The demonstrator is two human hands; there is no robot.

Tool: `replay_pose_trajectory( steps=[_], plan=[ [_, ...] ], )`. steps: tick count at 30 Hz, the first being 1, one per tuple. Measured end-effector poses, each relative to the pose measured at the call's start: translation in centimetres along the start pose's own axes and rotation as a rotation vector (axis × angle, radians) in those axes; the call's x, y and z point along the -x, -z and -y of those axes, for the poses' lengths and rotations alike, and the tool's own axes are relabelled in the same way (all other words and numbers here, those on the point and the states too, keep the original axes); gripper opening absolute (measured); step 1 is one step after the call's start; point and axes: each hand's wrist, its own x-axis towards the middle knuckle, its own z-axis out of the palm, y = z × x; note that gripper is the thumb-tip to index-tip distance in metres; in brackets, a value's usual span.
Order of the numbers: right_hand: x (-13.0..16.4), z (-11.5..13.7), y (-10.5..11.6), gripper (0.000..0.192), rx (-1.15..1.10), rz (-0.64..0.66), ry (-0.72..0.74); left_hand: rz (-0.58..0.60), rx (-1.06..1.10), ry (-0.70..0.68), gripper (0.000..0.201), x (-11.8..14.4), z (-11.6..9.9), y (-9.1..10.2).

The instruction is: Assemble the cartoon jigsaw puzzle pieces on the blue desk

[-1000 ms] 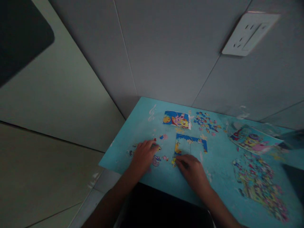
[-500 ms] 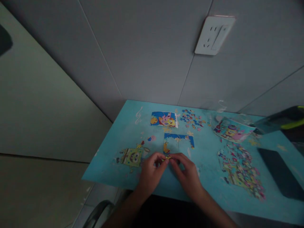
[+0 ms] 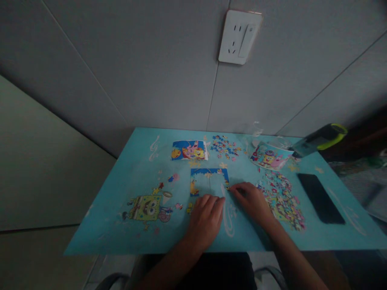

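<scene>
Single head view, fairly near, from above tabletop [image 3: 105,209] edge, facing forward-down past left hand [image 3: 206,219], right hand [image 3: 252,201] to wall [image 3: 163,72].

Under dim light, a smooth grey wall [image 3: 136,72], crossed by thin panel seams, rises behind a turquoise table [image 3: 130,161] patterned with pale swirls and a printed cartoon figure. A white socket plate [image 3: 240,37] sits high on the wall, over a seam. Pale panelling [image 3: 45,169] stands at the left, with light floor [image 3: 113,264] showing below the table's near edge
</scene>
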Motion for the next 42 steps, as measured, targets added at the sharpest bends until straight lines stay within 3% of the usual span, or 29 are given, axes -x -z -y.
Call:
replay_pose_trajectory(
  steps=[4,12,19,27,33,38,42],
  plan=[
    [-0.9,-0.1,-0.4,0.025,0.048,-0.008,-0.019,0.049,-0.157,-0.084,0.031,-0.2,-0.5,-0.8],
    [-0.7,-0.7,-1.1,0.017,-0.009,-0.026,-0.033,0.163,-0.247,-0.064,0.04,-2.5,-1.0,-1.5],
    [-0.1,-0.2,-0.8,0.02,-0.031,-0.029,0.023,0.178,-0.232,-0.006,0.044,-2.6,-0.9,-2.2],
    [0.0,-0.7,-1.0,0.017,-0.015,-0.011,0.057,0.188,-0.251,-0.056,0.037,-2.7,-1.1,-1.8],
    [0.3,-1.3,-1.0,0.02,-0.071,0.01,-0.002,0.156,-0.252,-0.089,0.032,-2.2,-1.3,-1.0],
    [1.4,1.3,-0.5,0.026,-0.204,0.116,-0.124,0.033,-0.16,0.03,0.034,-0.8,-1.4,0.2],
    [2.3,5.2,-0.8,0.024,-0.363,0.228,-0.088,-0.051,-0.031,0.092,0.031,1.3,-0.7,1.8]
  ],
)
